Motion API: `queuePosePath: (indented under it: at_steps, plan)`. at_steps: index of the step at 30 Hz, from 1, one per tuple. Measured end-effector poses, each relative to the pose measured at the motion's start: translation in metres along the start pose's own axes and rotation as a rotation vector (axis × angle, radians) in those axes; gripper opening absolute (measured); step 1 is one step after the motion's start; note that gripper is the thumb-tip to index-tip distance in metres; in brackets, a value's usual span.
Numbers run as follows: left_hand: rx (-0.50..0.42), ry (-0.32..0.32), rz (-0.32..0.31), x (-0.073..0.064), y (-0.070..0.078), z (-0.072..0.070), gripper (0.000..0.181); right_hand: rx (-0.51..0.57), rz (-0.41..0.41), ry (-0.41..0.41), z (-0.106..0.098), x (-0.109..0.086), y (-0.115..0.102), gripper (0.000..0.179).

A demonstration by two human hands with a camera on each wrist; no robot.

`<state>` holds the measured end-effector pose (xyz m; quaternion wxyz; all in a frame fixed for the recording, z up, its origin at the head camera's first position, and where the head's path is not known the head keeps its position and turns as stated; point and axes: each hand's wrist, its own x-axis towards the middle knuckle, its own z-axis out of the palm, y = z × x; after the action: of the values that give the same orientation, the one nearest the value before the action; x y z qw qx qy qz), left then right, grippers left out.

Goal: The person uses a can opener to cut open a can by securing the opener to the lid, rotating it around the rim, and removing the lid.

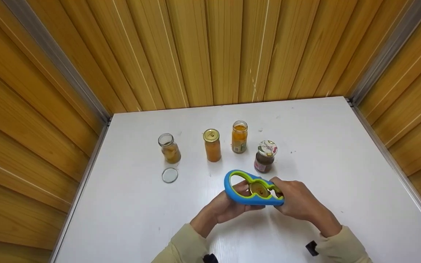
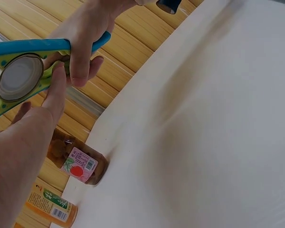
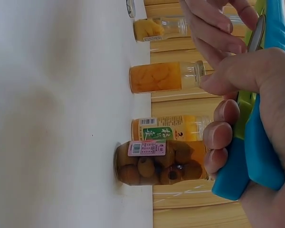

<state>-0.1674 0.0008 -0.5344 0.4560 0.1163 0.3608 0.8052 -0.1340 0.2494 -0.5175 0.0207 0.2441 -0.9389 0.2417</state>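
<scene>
My right hand [image 1: 300, 199] grips the handles of a blue and green jar opener [image 1: 235, 197], fingers wrapped round them in the right wrist view. A gold jar lid [image 1: 260, 190] sits between the opener's green jaws; its pale underside shows in the left wrist view. My left hand [image 1: 228, 210] is under and behind the opener, with digits at the lid, one of them seen through the large loop. Just beyond the opener stands a dark jar of round fruit [image 3: 156, 166] with a patterned lid [image 1: 268, 148].
Behind the hands stand an open jar of orange fruit [image 1: 239, 140], an orange jar with its gold lid on [image 1: 213, 149], and an open jar of yellow fruit [image 1: 172, 153]. A loose lid [image 1: 169, 175] lies on the white table [image 1: 122, 204]. Wood-look panels [image 1: 196, 54] enclose the table.
</scene>
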Motion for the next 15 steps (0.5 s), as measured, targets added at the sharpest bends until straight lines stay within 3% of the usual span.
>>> queuePosePath:
  at_steps: [15]
  plan:
    - [-0.006, 0.005, 0.046, -0.0092, -0.0008, 0.0020, 0.070, 0.028, -0.022, 0.018, 0.0075, 0.0044, -0.0072, 0.045]
